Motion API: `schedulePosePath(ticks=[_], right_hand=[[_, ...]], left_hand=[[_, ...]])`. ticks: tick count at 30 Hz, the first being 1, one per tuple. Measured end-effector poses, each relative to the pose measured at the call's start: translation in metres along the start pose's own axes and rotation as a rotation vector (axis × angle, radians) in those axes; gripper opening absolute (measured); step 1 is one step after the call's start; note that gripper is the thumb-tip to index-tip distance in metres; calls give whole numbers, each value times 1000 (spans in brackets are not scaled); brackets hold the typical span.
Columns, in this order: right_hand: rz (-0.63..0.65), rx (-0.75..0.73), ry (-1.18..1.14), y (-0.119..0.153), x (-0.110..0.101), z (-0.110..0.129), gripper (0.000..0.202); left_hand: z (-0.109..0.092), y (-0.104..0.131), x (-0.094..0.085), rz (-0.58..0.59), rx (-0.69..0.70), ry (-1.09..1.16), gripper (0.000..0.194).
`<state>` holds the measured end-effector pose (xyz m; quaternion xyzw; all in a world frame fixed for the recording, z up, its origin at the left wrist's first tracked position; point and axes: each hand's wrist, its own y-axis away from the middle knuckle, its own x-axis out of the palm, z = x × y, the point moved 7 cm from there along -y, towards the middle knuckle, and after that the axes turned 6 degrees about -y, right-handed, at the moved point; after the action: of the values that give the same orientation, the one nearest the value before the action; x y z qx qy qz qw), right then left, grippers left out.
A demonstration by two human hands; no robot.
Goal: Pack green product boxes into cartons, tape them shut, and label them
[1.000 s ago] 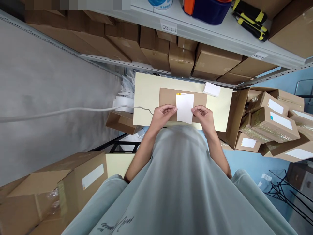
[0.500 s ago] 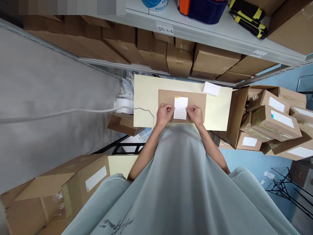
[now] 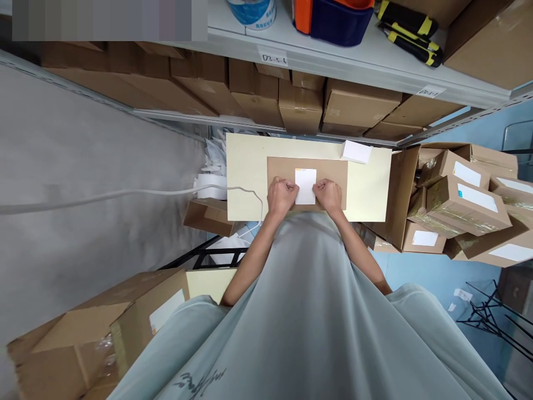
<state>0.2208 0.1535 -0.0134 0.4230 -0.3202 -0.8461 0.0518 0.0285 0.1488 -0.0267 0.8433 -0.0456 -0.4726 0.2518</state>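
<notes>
A white rectangular label (image 3: 305,186) with a small orange-yellow mark along its top edge is over the top of a brown cardboard box (image 3: 280,168). My left hand (image 3: 282,195) pinches the label's left edge, fingers curled together. On the opposite side, my right hand (image 3: 328,195) has its fingers closed at the right edge of the same label. Whether the label touches the cardboard cannot be made out. Underneath is a pale yellow tabletop (image 3: 245,161).
A white stack of paper (image 3: 356,151) sits at the table's back right. Taped boxes (image 3: 466,205) fill a large carton on the right. A white cable (image 3: 166,193) crosses from the left. Above the table runs a shelf (image 3: 316,69) holding cutters (image 3: 412,39) and an orange-blue container (image 3: 339,22).
The view has shifted slightly. Both hands still hold the label's sides, and their fingers look more tightly curled, with the label a little lower in the picture.
</notes>
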Motion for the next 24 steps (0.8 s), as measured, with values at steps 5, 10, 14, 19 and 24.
schedulePosePath(ticks=[5,10,14,19,24], right_hand=[[8,-11,1,-1,-2,-1,12],[5,-25,-28,-1,-6,-5,8],[21,-34,2,-1,-3,-7,12],[-9,-14,45,-11,-13,-3,26],[17,5,11,-30,-25,7,52]], left_hand=[[-2,0,0,-12,18,-36,18],[4,-3,-2,-1,51,-26,23],[9,-5,-2,42,113,-9,25],[10,-16,-6,95,81,-82,40],[-2,-42,-16,85,-41,-200,60]])
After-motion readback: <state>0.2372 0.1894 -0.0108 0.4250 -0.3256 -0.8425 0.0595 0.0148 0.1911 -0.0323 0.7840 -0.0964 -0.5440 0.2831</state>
